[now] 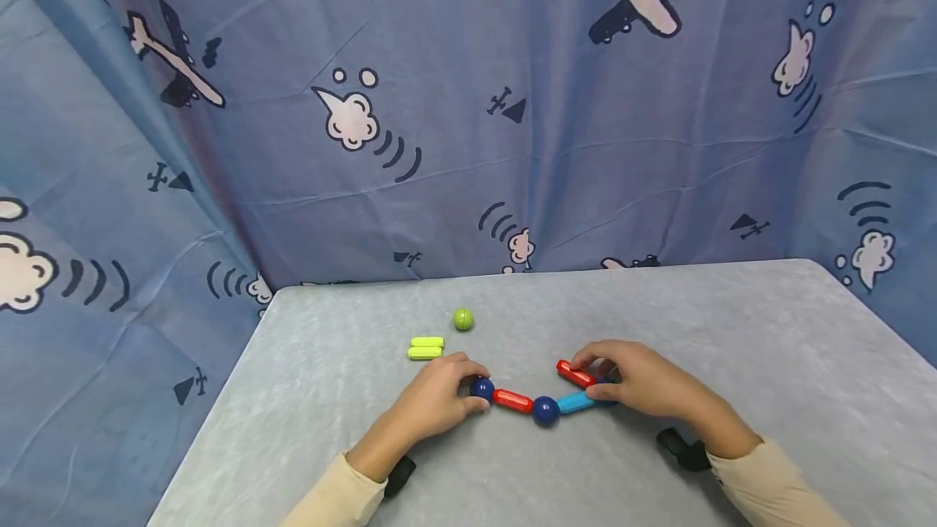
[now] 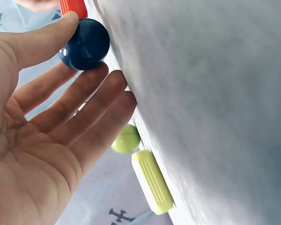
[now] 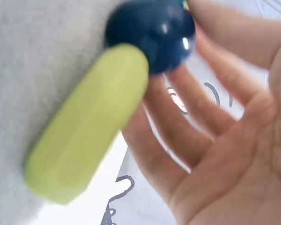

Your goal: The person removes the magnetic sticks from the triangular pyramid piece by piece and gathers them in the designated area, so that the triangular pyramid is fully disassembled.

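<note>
In the head view, a toy chain lies on the table: a dark blue ball [image 1: 482,389], a red rod [image 1: 513,401], a middle dark blue ball [image 1: 545,411] and a light blue rod [image 1: 576,402]. My left hand [image 1: 442,397] pinches the left-end ball [image 2: 88,44] between thumb and fingers. At the other end, my right hand [image 1: 644,378] holds another dark blue ball [image 3: 150,37], mostly covered in the head view. A second red rod [image 1: 575,373] lies by its fingertips. The right wrist view shows a yellow-green rod [image 3: 89,124] against that ball; the hand hides it from above.
Two yellow-green rods [image 1: 426,348] lie side by side beyond my left hand. A lime green ball [image 1: 463,319] sits farther back. The grey table [image 1: 329,397] ends at a blue patterned curtain [image 1: 468,169] behind it.
</note>
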`<act>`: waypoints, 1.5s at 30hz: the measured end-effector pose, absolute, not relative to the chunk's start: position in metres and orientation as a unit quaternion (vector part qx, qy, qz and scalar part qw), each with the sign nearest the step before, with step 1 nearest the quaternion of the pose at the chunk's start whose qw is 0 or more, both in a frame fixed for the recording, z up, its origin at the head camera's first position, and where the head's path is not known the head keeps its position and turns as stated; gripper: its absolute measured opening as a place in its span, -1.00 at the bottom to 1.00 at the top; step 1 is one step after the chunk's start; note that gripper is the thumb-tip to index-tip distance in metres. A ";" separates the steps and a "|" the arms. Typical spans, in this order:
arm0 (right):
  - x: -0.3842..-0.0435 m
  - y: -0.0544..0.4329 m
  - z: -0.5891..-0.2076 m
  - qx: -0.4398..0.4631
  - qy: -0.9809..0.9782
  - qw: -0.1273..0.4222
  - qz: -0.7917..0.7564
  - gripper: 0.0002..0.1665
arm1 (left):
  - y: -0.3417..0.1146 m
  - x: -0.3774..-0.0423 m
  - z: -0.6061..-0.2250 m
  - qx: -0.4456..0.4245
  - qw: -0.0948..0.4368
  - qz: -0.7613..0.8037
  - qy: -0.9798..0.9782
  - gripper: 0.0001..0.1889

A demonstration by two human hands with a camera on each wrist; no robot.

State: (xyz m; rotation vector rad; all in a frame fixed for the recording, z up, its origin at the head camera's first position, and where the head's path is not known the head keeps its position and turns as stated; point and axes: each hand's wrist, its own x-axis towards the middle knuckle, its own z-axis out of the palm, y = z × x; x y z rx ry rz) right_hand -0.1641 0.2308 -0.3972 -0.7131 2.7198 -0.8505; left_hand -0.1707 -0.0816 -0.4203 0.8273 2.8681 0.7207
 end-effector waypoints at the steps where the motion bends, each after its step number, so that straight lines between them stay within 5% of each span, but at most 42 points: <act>1: -0.164 0.232 -0.397 -0.254 0.918 0.105 -0.287 -0.62 | -0.083 -0.170 -0.420 0.266 0.037 0.233 0.935 -0.64; 19: -0.154 0.228 -0.397 -0.212 0.945 0.085 -0.234 -0.71 | -0.094 -0.153 -0.418 0.261 0.034 0.189 0.946 -0.60; 30: -0.142 0.168 -0.391 -0.277 0.941 0.037 -0.190 -0.65 | -0.099 -0.151 -0.417 0.265 0.033 0.192 0.944 -0.60; 45: -0.139 0.124 -0.410 -0.227 0.948 0.039 -0.218 -0.75 | -0.095 -0.150 -0.420 0.294 -0.007 0.211 0.932 -0.64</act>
